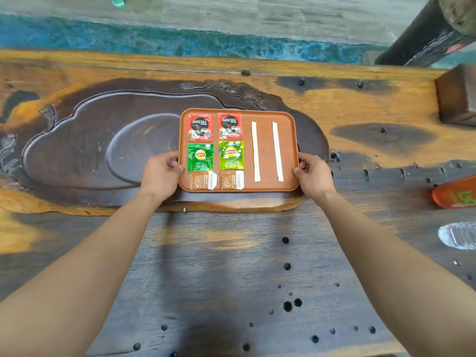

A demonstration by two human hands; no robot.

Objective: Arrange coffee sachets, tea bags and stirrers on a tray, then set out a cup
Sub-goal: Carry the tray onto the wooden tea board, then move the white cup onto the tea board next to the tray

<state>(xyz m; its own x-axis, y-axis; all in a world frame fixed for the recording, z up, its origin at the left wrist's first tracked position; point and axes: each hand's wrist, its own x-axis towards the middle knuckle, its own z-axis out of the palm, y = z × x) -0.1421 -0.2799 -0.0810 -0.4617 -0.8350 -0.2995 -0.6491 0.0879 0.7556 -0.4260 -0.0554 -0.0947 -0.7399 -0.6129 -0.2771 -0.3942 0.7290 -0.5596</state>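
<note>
A brown rectangular tray lies on a carved dark wooden tea board. On it are two red coffee sachets in the far row, two green tea bags below them, and two small brown sachets at the near edge. Two white wrapped stirrers lie side by side on the tray's right half. My left hand grips the tray's left edge. My right hand grips its right edge. No cup is in view.
The tea board rests on a large wooden table with dark holes. An orange packet and a clear plastic bottle lie at the right edge. A dark wooden block stands at the far right, a black cylinder behind it.
</note>
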